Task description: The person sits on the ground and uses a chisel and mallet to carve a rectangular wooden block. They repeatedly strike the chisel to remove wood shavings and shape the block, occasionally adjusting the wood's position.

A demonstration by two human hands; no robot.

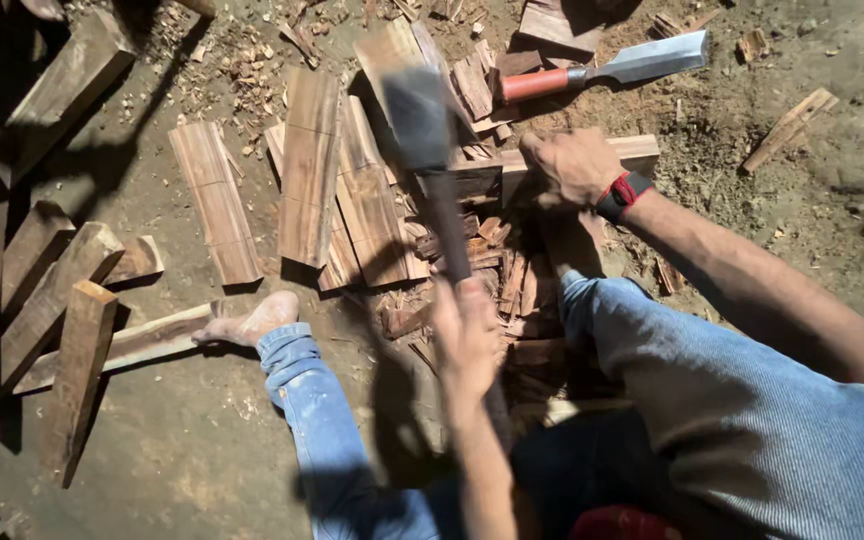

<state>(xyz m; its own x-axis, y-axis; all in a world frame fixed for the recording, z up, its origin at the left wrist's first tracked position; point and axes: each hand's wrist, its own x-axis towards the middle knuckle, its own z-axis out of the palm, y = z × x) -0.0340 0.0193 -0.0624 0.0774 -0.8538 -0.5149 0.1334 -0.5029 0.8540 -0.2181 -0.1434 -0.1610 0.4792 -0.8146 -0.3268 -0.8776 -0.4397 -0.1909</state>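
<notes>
Left hand (467,335) grips hatchet (420,120); right hand (574,165) steadies wood block (552,160) beside its blade.

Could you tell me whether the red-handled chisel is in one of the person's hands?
No, the red-handled chisel lies on the dirt, while the left hand grips a hammer and the right hand rests on a plank.

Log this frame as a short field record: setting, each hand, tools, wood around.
setting: dirt ground, person seated, legs in jeans, bare foot on a plank
left hand: grips the handle of a hatchet, raised and motion-blurred
right hand: presses on a wood block; red-and-black wristband
other tool: broad chisel with red handle, lying on the ground, untouched
wood: split flat boards ahead, chips between the legs, thicker billets at left
</notes>
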